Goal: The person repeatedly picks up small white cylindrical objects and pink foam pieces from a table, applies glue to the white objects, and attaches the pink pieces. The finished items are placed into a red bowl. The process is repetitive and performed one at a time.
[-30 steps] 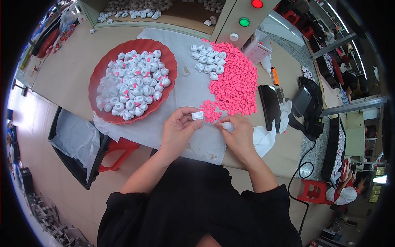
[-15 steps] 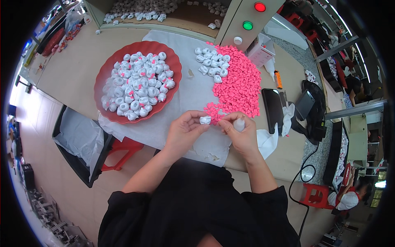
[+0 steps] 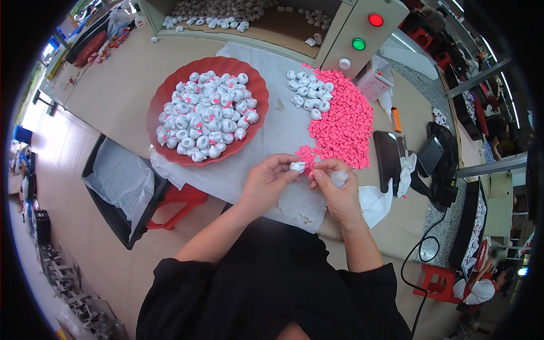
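Note:
My left hand [image 3: 265,182] pinches a small white moulded piece [image 3: 297,166] between thumb and fingertips. Close beside it, my right hand [image 3: 341,199] keeps a small translucent squeeze bottle [image 3: 339,178] tucked in its curled fingers; the nozzle is hidden. A tiny pink piece [image 3: 310,174] shows at the right thumb and fingertip, next to the white piece. Beyond both hands spreads a heap of small pink pieces [image 3: 343,127], with a cluster of plain white pieces [image 3: 311,92] at its left side. A scalloped red bowl [image 3: 259,85] holds many white pieces, several with pink bits on them.
White paper [image 3: 277,62] covers part of the table. To the right are a dark phone [image 3: 387,156], an orange lighter [image 3: 396,120], crumpled tissue [image 3: 375,207] and a white box [image 3: 374,82]. A cabinet with buttons [image 3: 358,44] stands behind; a black lined bin [image 3: 122,181] sits left.
The whole view has shifted, so the table sits further right in it. In my right hand the bottle has tilted, and its upright nozzle has gone out of sight. My left hand still pinches the white piece.

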The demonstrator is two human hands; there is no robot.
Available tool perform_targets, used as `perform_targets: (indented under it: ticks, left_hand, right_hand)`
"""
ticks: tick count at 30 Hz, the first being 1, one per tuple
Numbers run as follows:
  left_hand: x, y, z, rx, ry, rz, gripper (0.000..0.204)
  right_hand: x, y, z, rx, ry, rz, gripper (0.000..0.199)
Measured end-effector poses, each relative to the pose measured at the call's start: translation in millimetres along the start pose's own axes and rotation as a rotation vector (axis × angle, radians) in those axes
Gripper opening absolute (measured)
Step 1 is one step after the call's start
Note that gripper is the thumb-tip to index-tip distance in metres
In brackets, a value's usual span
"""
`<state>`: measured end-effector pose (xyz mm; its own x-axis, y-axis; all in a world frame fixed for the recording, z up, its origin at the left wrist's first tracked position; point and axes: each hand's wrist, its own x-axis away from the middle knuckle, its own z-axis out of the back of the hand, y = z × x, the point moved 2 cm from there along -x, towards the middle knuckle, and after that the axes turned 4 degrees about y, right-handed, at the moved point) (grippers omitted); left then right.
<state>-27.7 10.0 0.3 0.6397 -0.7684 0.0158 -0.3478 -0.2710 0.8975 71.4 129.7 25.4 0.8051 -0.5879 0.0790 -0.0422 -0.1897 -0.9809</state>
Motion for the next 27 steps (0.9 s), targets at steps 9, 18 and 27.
perform_targets:
  ticks: [9, 18, 27]
  left_hand:
    - [0.6, -0.8, -0.5, -0.073, -0.034, -0.046, 0.023]
    - [3.8, 0.8, -1.5, -0.147, -0.042, -0.064, 0.021]
    - [3.5, 0.9, -1.8, -0.149, -0.037, -0.028, 0.021]
  right_hand:
    - [0.5, 8.7, -1.3, -0.075, -0.048, -0.024, 0.011]
    - [0.1, 5.9, -6.3, 0.007, -0.017, -0.03, 0.01]
    - [-1.9, 3.3, -2.5, 0.197, 0.012, -0.103, 0.015]
